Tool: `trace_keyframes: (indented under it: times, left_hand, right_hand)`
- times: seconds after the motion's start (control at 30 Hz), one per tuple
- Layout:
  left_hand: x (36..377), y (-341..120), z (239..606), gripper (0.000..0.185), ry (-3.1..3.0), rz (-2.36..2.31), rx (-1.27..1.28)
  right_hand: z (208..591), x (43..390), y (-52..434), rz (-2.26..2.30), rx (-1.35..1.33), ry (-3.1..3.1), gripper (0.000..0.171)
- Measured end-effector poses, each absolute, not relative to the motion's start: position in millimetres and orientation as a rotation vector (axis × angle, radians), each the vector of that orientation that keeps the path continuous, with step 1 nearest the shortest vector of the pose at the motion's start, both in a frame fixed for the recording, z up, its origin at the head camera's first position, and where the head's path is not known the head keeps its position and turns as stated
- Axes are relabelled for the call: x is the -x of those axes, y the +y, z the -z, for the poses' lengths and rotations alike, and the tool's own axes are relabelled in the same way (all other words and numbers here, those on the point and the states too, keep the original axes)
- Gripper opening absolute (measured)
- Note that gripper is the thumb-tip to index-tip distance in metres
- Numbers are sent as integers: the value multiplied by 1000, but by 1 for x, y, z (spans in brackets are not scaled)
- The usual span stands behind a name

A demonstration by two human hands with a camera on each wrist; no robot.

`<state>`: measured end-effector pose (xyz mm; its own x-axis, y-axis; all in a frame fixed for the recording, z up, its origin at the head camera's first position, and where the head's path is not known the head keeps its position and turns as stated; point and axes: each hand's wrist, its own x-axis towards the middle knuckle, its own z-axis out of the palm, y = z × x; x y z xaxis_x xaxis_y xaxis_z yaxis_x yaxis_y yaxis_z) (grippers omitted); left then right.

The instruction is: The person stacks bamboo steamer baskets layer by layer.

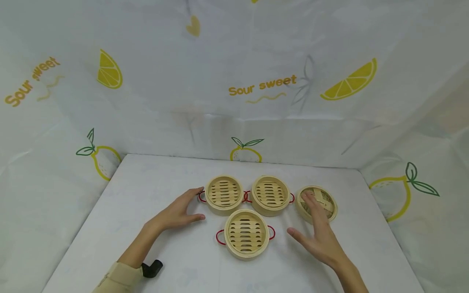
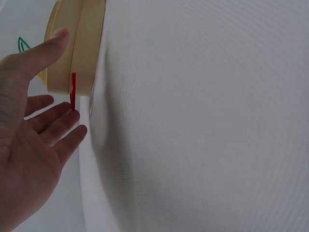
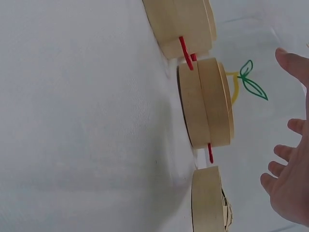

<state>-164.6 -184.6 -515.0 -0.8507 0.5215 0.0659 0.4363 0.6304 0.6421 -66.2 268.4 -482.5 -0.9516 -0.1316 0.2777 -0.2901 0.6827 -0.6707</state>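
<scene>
Three small round bamboo steamer baskets with red loop handles lie on the white table. The back left basket (image 1: pixel 224 195) has my left hand (image 1: pixel 181 211) beside it, fingertips right at its red handle (image 2: pixel 73 92), thumb apart from the fingers. Close to its right stands the back right basket (image 1: pixel 270 195), their handles overlapping. In front of both lies the front basket (image 1: pixel 247 234). A woven bamboo lid (image 1: pixel 324 199) sits at the far right. Over its left side extends my right hand (image 1: pixel 318 236), fingers spread and thumb out, holding nothing; the right wrist view shows a gap from the baskets.
The white table (image 1: pixel 190 268) runs back to a hanging white cloth (image 1: pixel 165 134) printed with lemons and lettering. Similar cloth closes off both sides. A black strap piece (image 1: pixel 152 269) shows at my left wrist, by the beige sleeve (image 1: pixel 119 278).
</scene>
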Motion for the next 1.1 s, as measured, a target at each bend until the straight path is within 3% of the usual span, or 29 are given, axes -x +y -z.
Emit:
trace_keyframes:
  times: [0.53, 1.1]
  left_hand:
    - [171, -173, 521, 90, 2671, -1130, -778]
    - [174, -162, 517, 92, 2711, -1146, -726]
  right_hand:
    - [497, 59, 246, -1136, -507, -2701, 110]
    - [505, 61, 230, -1145, -674, -2708, 97]
